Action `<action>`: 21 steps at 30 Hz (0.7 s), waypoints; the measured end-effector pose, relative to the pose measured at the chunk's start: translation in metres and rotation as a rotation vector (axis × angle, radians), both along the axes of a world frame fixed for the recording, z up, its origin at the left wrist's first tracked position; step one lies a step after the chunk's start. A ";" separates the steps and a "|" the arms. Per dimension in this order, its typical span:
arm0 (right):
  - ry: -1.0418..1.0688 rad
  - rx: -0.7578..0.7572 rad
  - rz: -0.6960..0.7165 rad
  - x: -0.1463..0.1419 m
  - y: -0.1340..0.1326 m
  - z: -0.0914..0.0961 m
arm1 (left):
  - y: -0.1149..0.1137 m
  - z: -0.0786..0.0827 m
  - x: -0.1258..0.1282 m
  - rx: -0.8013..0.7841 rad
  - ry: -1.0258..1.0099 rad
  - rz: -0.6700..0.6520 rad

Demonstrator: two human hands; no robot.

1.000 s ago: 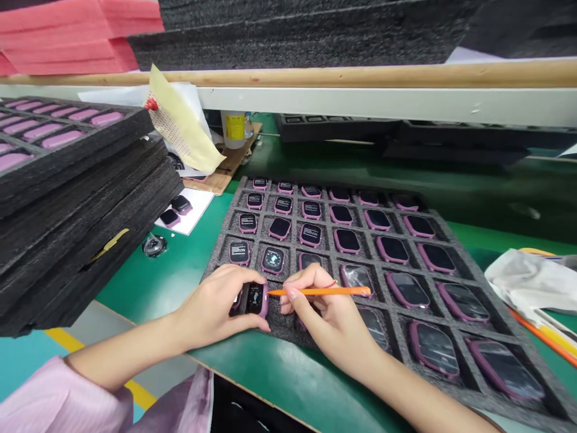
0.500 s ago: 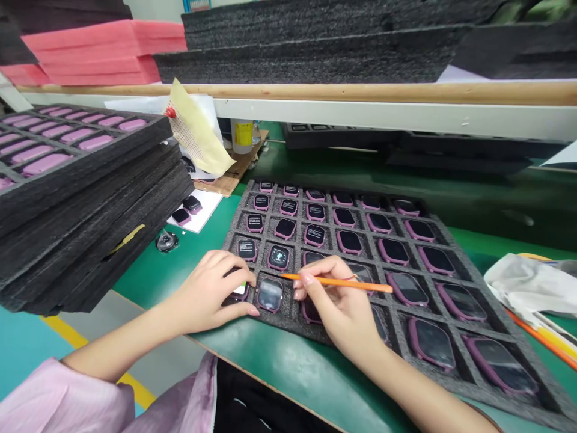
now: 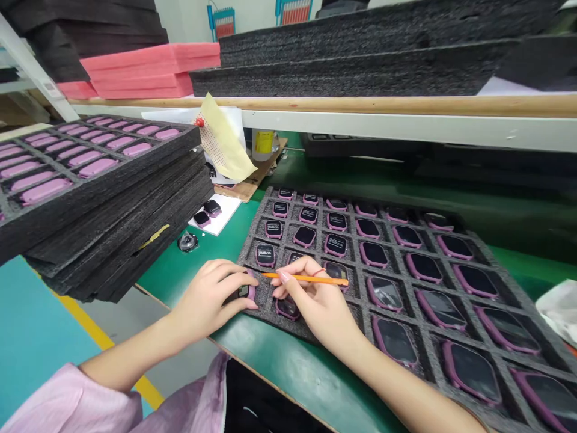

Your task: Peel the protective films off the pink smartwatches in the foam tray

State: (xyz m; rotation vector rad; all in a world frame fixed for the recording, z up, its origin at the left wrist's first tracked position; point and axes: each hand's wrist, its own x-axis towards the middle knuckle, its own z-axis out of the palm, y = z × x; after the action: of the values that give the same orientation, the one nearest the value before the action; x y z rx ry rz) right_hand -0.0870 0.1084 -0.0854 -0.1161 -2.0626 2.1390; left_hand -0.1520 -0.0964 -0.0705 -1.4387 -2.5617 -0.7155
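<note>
A dark grey foam tray (image 3: 356,278) holds rows of smartwatches in purple cases, screens up. Several screens in its left columns show white text; most others are dark. At the near left corner, my left hand (image 3: 215,297) curls its thumb and fingers round the edges of a smartwatch (image 3: 246,291) in its slot, partly covering it. My right hand (image 3: 318,297) grips a thin orange pen-like stick (image 3: 331,281) as one holds a pencil. Its tip points left, close above that watch. Beneath my right hand, another smartwatch (image 3: 287,308) lies partly hidden.
On the left rises a stack of black foam trays (image 3: 148,198), purple cases in the top one. Two watches (image 3: 211,208) lie on white paper beside a round, dark part (image 3: 187,242). A shelf (image 3: 360,123) with black and pink foam crosses behind. White cloth (image 3: 561,310) lies right.
The view has swung slightly, shifting most things rightward and down. My right hand and the stick's tip have moved left across the tray, nearer the watch at my left hand.
</note>
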 end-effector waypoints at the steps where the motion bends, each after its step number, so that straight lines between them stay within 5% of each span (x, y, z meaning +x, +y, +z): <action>1: -0.010 -0.004 0.015 0.000 0.000 -0.002 | -0.002 -0.004 -0.002 0.055 -0.011 -0.013; 7: -0.032 0.011 0.073 -0.002 0.000 -0.002 | -0.003 -0.018 -0.008 0.200 -0.121 0.008; 21: 0.081 0.200 0.085 0.004 -0.002 -0.002 | -0.005 -0.021 -0.004 0.153 -0.174 0.094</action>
State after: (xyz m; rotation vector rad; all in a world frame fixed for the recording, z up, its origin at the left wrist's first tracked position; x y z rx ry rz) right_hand -0.0834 0.1067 -0.0871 0.0843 -2.2558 1.9334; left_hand -0.1558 -0.1013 -0.0911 -1.2512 -2.6123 -1.0387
